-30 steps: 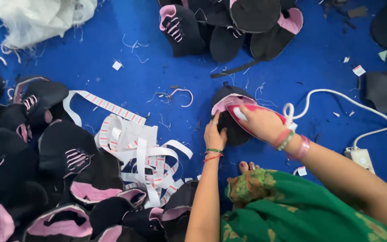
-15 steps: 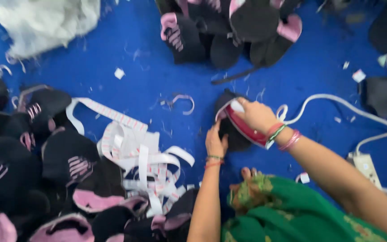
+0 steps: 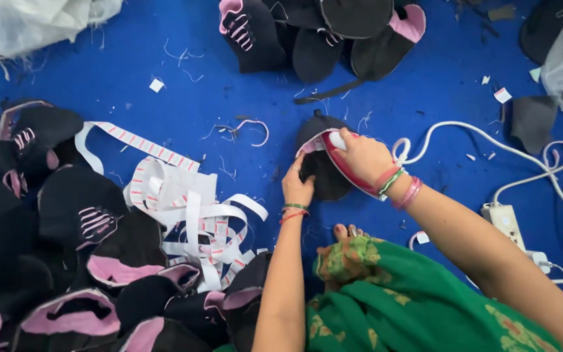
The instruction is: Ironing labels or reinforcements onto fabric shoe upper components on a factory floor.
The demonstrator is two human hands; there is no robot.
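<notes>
The right hand [image 3: 363, 156] has slid the small red-and-white iron [image 3: 340, 163] from the far right side of the black fabric shoe upper with pink lining [image 3: 320, 173] toward its left edge, nearer the left hand [image 3: 298, 189]. That left hand has crept slightly upward along the upper's near-left rim.

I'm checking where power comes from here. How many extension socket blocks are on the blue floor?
1. The white socket block lies on the blue floor beside the right forearm, with white cables looping around it. Others could be hidden under the cloth piles.
</notes>
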